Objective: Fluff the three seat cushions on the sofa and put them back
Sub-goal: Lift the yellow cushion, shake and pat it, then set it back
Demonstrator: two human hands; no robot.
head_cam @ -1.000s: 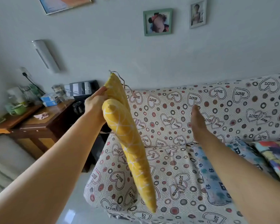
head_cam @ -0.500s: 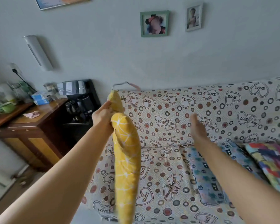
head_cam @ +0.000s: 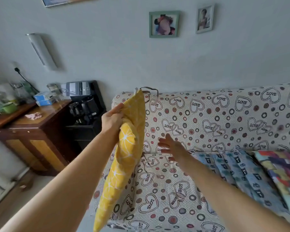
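A yellow cushion (head_cam: 124, 158) with white line pattern hangs on edge over the left end of the sofa (head_cam: 208, 124). My left hand (head_cam: 113, 118) grips it near its upper corner. My right hand (head_cam: 172, 146) is spread flat in the air a short way to the right of the cushion, not touching it. A blue patterned cushion (head_cam: 238, 171) lies flat on the seat to the right, and a multicoloured cushion (head_cam: 281, 169) lies beside it at the far right.
The sofa has a white cover with hearts and dots. A wooden cabinet (head_cam: 33, 131) with clutter stands to the left, with a black tea stand (head_cam: 85, 114) between it and the sofa. Framed photos (head_cam: 164, 24) hang on the wall.
My left hand has lowered and tilted the yellow cushion toward the sofa's left arm. My right hand has dropped and moved closer to the cushion, fingers now spread.
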